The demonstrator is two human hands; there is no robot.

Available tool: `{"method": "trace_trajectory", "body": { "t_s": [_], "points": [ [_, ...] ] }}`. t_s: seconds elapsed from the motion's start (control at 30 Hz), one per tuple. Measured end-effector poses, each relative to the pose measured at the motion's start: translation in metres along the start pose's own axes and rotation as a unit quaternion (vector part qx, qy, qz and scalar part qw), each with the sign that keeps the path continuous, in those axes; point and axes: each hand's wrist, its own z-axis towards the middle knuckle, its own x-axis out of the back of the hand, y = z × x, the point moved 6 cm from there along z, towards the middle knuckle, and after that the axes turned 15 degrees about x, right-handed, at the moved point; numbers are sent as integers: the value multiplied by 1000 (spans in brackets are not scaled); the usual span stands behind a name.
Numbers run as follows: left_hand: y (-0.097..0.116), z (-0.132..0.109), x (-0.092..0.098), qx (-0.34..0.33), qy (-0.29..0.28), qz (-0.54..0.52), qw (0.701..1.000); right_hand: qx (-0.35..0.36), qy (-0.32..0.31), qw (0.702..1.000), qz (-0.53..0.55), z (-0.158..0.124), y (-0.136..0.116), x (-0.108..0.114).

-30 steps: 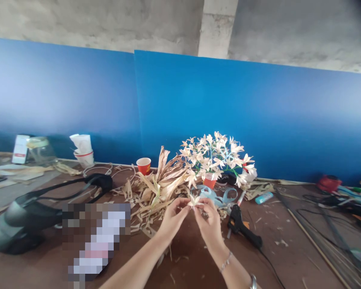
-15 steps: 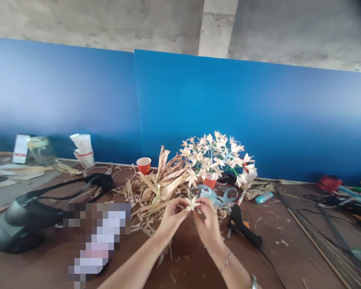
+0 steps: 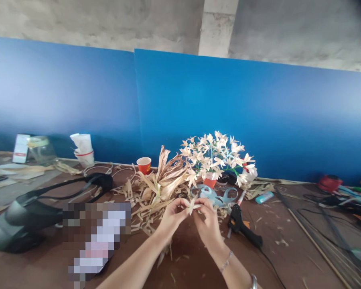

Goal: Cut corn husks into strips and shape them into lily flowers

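Between my two hands is a small cream flower [image 3: 191, 206] with pointed petals, like folded corn husk. My left hand [image 3: 175, 214] pinches it from the left side. From the right, the fingers of my right hand [image 3: 207, 218] close on its petals; a bracelet circles that wrist. Behind my hands, a bunch of similar cream flowers [image 3: 210, 154] on green and light-blue stems stands in a red paper cup [image 3: 209, 181]. Dried corn husks [image 3: 168, 176] lie in a heap just left of it. A black glue gun [image 3: 243, 226] rests right of my right hand.
Light-blue ribbon loops [image 3: 212, 194] lie behind my hands. A red paper cup [image 3: 143, 164] stands farther back. At left are a headset [image 3: 21, 220] with straps and a blurred-out phone-like object [image 3: 99, 241]. A turquoise item [image 3: 264, 197] and thin rods [image 3: 315, 241] lie at right. A blue partition [image 3: 228, 96] bounds the table.
The small flower has turned and tilted between my fingers, so its petals point differently. My hands have barely shifted; everything else is where it was.
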Motion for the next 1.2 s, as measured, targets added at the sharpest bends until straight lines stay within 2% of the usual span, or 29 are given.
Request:
{"method": "trace_trajectory", "body": {
  "t_s": [0.2,0.43,0.63,0.97,1.2],
  "points": [
    [4,-1,-1,2,1,-22,1000,-4,-1,1000,3,2,-1,1],
    [1,2,8,25,33,-31,999,-28,1,999,24,0,4,-1],
    [1,-1,-1,30,-13,-55,998,-22,1,999,27,-1,5,-5],
    [-3,-1,1,56,0,-47,997,-76,7,994,78,-2,14,-5],
    [6,-4,-1,14,5,-43,999,-97,2,988,122,-5,20,-10]
  ]
}}
